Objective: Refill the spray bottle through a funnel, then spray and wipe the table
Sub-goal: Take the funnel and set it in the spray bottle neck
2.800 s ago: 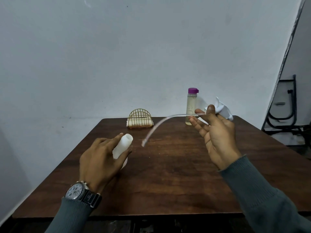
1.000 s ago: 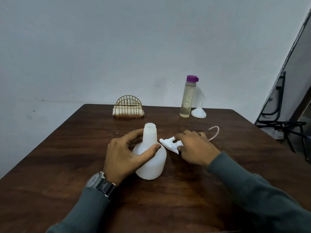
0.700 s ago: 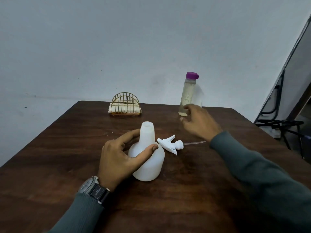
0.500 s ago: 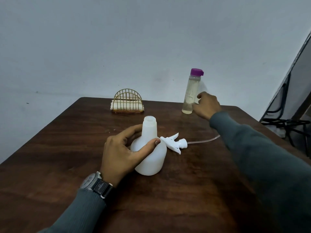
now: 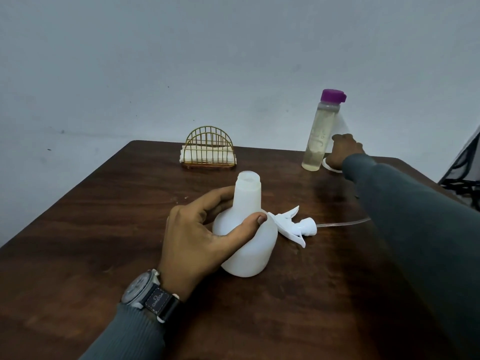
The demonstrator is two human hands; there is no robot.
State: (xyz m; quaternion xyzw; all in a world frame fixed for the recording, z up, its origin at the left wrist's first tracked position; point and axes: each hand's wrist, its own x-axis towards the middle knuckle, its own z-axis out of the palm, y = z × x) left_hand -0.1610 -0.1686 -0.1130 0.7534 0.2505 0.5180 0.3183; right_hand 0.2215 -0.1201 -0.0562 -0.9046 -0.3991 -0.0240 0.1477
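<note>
A white spray bottle stands upright mid-table with its neck uncapped. My left hand grips its body, thumb in front. Its white trigger head lies on the table just right of it, its clear tube trailing right. At the back right stands a clear refill bottle with yellowish liquid and a purple cap. Beside it, my right hand closes on the white funnel, whose rim shows under the hand; most of the funnel is hidden.
A gold wire holder with folded white cloths sits at the back centre of the dark wooden table. A black metal frame stands off the table's right edge. A grey wall rises behind.
My right hand set the trigger head down by the bottle, then reached back right to the funnel beside the refill bottle. My left hand kept its grip on the spray bottle.
</note>
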